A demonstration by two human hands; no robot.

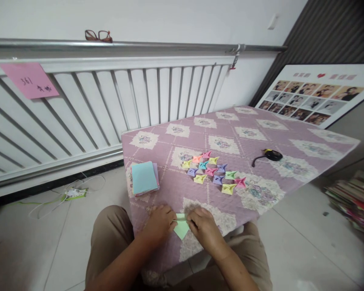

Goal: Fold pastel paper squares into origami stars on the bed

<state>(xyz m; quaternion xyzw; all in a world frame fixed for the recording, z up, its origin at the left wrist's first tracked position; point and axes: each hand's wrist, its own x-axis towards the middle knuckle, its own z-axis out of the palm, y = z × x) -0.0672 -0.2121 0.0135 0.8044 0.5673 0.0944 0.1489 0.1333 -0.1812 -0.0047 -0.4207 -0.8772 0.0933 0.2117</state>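
Note:
A light green sheet of origami paper (181, 229), partly folded with a point toward me, lies at the near edge of the table. My left hand (160, 221) grips its left side, fingers closed on the paper. On the opposite side, my right hand (204, 225) pinches the right edge between thumb and fingers. Some of the paper is covered by my fingertips. Farther back stand several small folded paper figures (211, 171) in yellow, pink, purple, blue and green, set in rough rows. To the left is a stack of square paper (144, 177), light blue on top.
A purple floral cloth covers the table (170, 147). A black object with a strap (272, 155) lies toward its right side. Behind it are a white radiator (151, 95) and a leaning photo board (314, 97). A power strip (75, 194) rests on the floor at left.

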